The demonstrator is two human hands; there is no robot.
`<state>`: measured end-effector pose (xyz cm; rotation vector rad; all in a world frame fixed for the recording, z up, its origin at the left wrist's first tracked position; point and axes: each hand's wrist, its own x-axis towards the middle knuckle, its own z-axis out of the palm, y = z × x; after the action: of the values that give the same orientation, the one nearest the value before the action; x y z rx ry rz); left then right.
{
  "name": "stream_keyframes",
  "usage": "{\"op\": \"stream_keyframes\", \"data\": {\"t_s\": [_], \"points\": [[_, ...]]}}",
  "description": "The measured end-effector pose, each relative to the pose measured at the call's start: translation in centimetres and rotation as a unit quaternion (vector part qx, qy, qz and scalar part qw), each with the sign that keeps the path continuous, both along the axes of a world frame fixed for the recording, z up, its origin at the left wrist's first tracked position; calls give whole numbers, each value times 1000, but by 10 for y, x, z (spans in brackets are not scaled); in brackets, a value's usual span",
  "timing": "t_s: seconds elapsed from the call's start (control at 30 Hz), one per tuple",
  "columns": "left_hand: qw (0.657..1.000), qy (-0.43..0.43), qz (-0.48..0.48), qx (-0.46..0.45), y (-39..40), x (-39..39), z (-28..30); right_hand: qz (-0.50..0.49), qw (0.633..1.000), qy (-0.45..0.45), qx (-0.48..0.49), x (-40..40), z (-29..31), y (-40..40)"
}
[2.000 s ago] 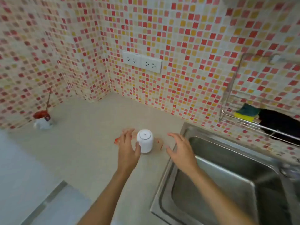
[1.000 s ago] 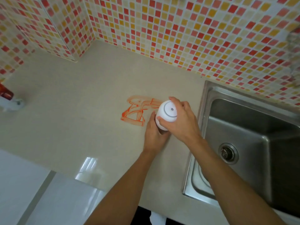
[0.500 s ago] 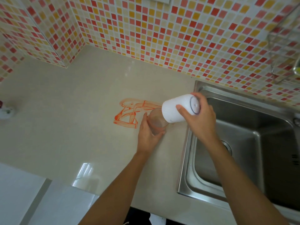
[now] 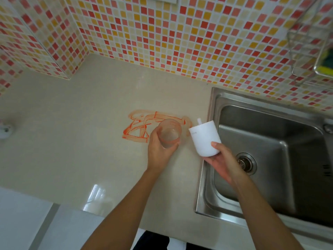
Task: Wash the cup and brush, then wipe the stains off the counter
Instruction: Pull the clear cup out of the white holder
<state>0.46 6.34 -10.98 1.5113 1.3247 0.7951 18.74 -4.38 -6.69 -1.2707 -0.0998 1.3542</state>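
Note:
My left hand (image 4: 159,150) grips a clear cup (image 4: 169,132) standing on the beige counter (image 4: 72,141), at the right end of an orange stain (image 4: 142,128). My right hand (image 4: 222,162) holds a white cup-shaped cover (image 4: 204,138) upright by its base, just right of the clear cup, near the sink's left rim. A thin white stick (image 4: 199,121) pokes up behind the cover. The brush is not clearly visible.
A steel sink (image 4: 270,141) with a drain (image 4: 246,163) lies to the right. A wire rack (image 4: 310,44) with a yellow sponge (image 4: 324,69) hangs on the tiled wall at upper right. A small white object (image 4: 4,131) sits at the counter's far left edge.
My right hand lifted the white cover off the clear cup, tipped it and turned it upright beside the cup. My left hand kept hold of the clear cup.

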Motion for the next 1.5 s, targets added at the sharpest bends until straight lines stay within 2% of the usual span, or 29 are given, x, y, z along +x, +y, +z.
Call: {"op": "stream_keyframes", "data": {"t_s": [0.13, 0.23, 0.4, 0.47, 0.6, 0.7, 0.83, 0.97, 1.17, 1.27, 1.37, 1.5], "points": [[1000, -14, 6, -1, -1, -10, 12, -7, 1000, 2, 27, -6, -7, -1], [1000, -24, 18, 2, 1, -22, 19, 25, 991, -133, -2, -16, -8, 4], [998, -8, 52, 16, 5, -41, 26, 98, 928, -359, -3, -39, -17, 10], [998, -3, 61, 20, 5, -47, 26, 136, 899, -416, -6, -48, -23, 11], [997, 0, 70, 17, 4, -54, 25, 143, 865, -481, -5, -61, -31, 11], [997, -4, 78, 15, 3, -57, 26, 131, 850, -511, -3, -67, -29, 13], [996, -8, 86, 22, 3, -61, 29, 139, 848, -511, -3, -67, -30, 15], [994, -4, 98, 40, 5, -62, 37, 182, 833, -521, 31, -57, -31, 9], [989, -32, 115, 91, 11, -34, 83, 202, 756, -622, -28, -29, -27, -24], [985, -48, 111, 121, 8, -7, 112, 203, 742, -637, -46, -9, -27, -51], [985, -51, 89, 139, -2, 23, 134, 233, 720, -648, -87, 12, -30, -85], [987, -58, 37, 144, -39, 67, 139, 274, 671, -675, -141, 46, -42, -139]]}}
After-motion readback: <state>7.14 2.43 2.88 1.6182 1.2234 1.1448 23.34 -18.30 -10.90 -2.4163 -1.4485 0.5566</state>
